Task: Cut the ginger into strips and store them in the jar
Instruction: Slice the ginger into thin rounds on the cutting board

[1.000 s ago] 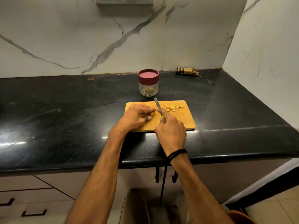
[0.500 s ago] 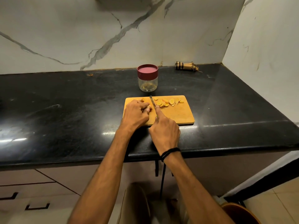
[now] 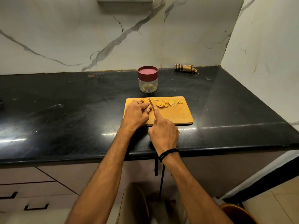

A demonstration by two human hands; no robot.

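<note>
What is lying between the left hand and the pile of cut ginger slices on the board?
In the head view, the knife blade, held by the right hand, stands between the left hand and the ginger slices.

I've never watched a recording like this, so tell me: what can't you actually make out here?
- Head view: the uncut ginger is mostly covered by the left hand.
- The knife handle is hidden inside the right hand.
- What sits at the bottom of the jar is too small and hazy to tell.
- The brown rim at the lower right is cut off by the picture's edge.
</note>
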